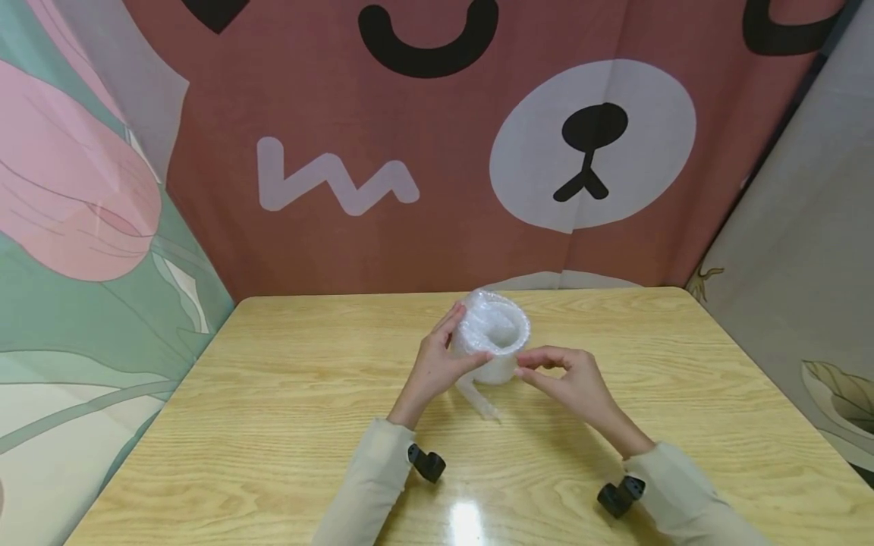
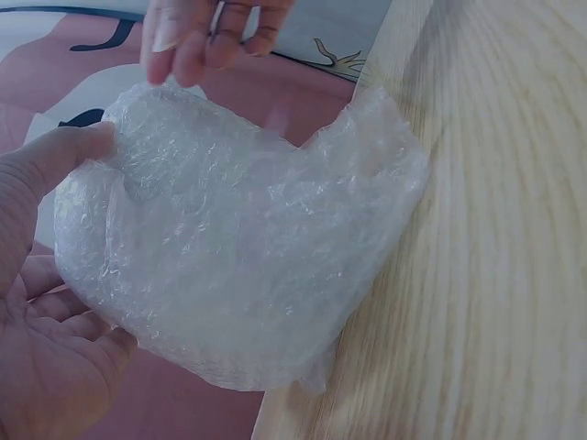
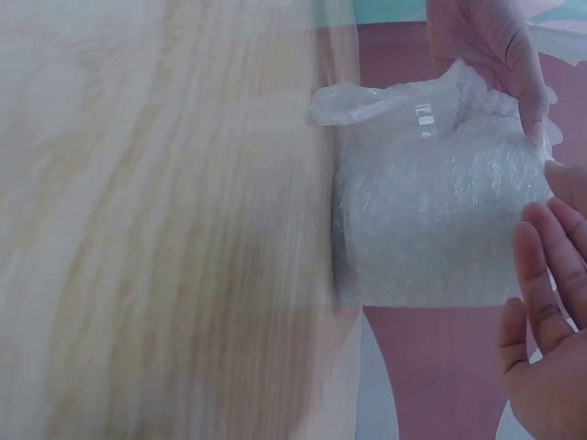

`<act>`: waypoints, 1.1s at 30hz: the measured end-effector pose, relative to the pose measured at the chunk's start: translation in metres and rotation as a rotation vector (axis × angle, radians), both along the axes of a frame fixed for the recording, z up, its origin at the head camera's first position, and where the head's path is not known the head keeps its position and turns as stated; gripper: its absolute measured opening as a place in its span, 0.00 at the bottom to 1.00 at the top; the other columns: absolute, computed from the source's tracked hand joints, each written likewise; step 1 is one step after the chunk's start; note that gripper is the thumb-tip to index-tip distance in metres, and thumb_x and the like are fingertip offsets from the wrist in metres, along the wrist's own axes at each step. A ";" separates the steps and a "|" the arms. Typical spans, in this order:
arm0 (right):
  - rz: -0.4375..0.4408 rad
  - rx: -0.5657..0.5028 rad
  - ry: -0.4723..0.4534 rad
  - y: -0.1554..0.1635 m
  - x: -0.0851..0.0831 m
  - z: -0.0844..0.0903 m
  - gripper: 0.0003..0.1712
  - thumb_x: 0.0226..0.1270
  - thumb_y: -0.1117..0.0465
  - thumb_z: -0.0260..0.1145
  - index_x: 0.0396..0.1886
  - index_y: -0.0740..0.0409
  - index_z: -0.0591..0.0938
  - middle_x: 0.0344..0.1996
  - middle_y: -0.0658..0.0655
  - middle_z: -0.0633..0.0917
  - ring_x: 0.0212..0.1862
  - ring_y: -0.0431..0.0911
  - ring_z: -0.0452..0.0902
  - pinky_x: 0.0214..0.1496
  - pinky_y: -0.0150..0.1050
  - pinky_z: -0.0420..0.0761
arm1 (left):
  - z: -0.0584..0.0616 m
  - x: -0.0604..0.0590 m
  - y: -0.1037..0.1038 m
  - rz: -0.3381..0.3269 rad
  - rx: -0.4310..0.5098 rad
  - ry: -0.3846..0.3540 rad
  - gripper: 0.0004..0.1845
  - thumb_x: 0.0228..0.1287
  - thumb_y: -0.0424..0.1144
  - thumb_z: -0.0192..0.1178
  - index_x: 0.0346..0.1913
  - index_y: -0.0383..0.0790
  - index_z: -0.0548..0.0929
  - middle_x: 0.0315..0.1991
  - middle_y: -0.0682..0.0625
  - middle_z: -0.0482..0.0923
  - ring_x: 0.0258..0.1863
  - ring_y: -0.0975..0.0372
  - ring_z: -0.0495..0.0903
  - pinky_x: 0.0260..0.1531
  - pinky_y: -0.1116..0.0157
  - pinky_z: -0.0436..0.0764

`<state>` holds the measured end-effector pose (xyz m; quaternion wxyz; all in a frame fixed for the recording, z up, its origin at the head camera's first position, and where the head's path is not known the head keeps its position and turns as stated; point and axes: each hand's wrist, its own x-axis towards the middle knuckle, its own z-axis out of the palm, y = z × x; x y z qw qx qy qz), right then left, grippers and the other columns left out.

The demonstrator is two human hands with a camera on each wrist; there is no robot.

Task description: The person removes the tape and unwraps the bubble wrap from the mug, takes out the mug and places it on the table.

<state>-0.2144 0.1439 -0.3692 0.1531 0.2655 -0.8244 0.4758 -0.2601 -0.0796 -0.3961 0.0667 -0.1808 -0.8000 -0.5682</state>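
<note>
A roll of clear bubble wrap [image 1: 495, 330] stands on end on the wooden table [image 1: 273, 394], with a loose tail [image 1: 478, 398] trailing toward me. My left hand [image 1: 440, 364] grips the roll's left side, thumb hooked over the near rim and fingers round the outside. The left wrist view shows the wrap [image 2: 238, 247] against that palm [image 2: 37, 275]. My right hand [image 1: 570, 379] hovers at the roll's near right side, fingers loosely bent, fingertips [image 2: 206, 32] just off the rim. In the right wrist view these fingers [image 3: 546, 312] lie beside the wrap [image 3: 431, 220], holding nothing.
A cloth backdrop with a cartoon bear face [image 1: 587, 144] hangs right behind the table's far edge. Flower-print panels [image 1: 82, 227] close in the left side, and grey ones the right. Black wrist cameras [image 1: 426, 462] sit on both sleeves.
</note>
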 end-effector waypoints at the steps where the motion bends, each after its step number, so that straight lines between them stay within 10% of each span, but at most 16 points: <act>1: -0.006 -0.009 0.015 -0.002 0.000 0.001 0.07 0.54 0.73 0.73 0.35 0.66 0.87 0.32 0.57 0.88 0.36 0.46 0.83 0.40 0.39 0.80 | 0.000 0.000 0.000 -0.001 0.002 0.001 0.46 0.54 0.42 0.74 0.73 0.39 0.61 0.75 0.51 0.52 0.72 0.58 0.54 0.65 0.58 0.62; 14: -0.026 -0.177 0.076 -0.008 -0.006 0.000 0.10 0.53 0.78 0.71 0.37 0.71 0.85 0.32 0.61 0.86 0.35 0.42 0.80 0.38 0.31 0.79 | -0.001 -0.001 -0.001 0.002 -0.001 0.005 0.46 0.54 0.43 0.74 0.74 0.39 0.61 0.75 0.51 0.52 0.71 0.58 0.54 0.65 0.59 0.62; 33: -0.102 -0.220 0.067 -0.011 -0.012 -0.002 0.36 0.49 0.75 0.76 0.61 0.70 0.75 0.50 0.69 0.79 0.51 0.61 0.73 0.42 0.35 0.80 | -0.002 -0.001 -0.001 -0.006 0.002 0.016 0.47 0.53 0.42 0.75 0.73 0.37 0.62 0.75 0.47 0.52 0.71 0.54 0.55 0.65 0.56 0.62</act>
